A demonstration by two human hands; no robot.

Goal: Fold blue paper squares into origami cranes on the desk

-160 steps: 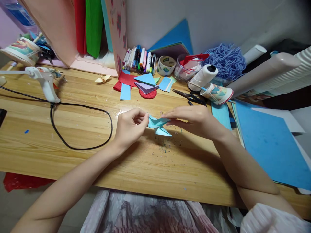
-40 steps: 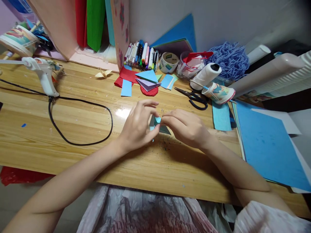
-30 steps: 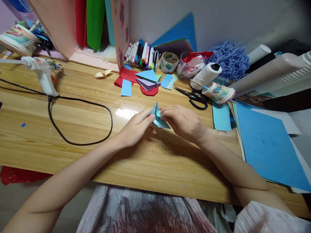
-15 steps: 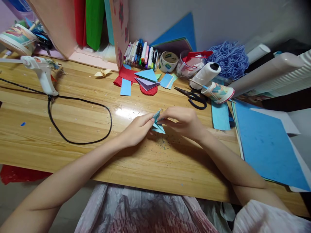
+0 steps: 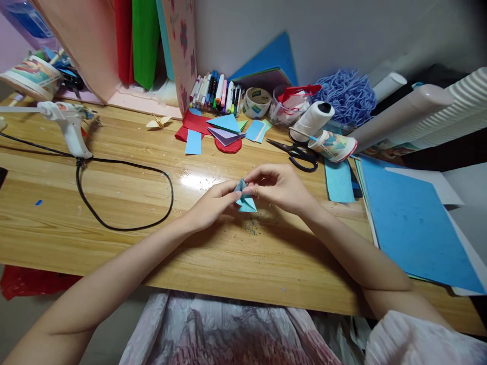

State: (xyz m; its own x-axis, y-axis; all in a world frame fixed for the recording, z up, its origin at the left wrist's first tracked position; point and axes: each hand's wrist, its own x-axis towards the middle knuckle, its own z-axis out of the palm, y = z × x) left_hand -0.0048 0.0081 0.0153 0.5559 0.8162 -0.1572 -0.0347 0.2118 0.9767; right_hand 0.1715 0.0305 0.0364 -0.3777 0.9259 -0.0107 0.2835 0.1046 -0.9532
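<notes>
A small piece of folded light-blue paper is held between my two hands just above the wooden table. My left hand grips its left side, the thumb lying on top. From the right, my right hand pinches the upper part between thumb and index finger. The paper shows a pointed peak at the top and triangular flaps below; the fingers hide part of it. Dark specks of debris lie on the wood beneath.
Scissors lie beyond my right hand, near a painted paper cup. A glue gun with a looped black cord stands at left. Folded papers, markers and tape line the back. Blue sheets lie at right.
My right hand's fingers have closed in on the folded paper's upper part, with the thumb now pressed against it. The paper's peak stands more upright. The camera view has shifted slightly.
</notes>
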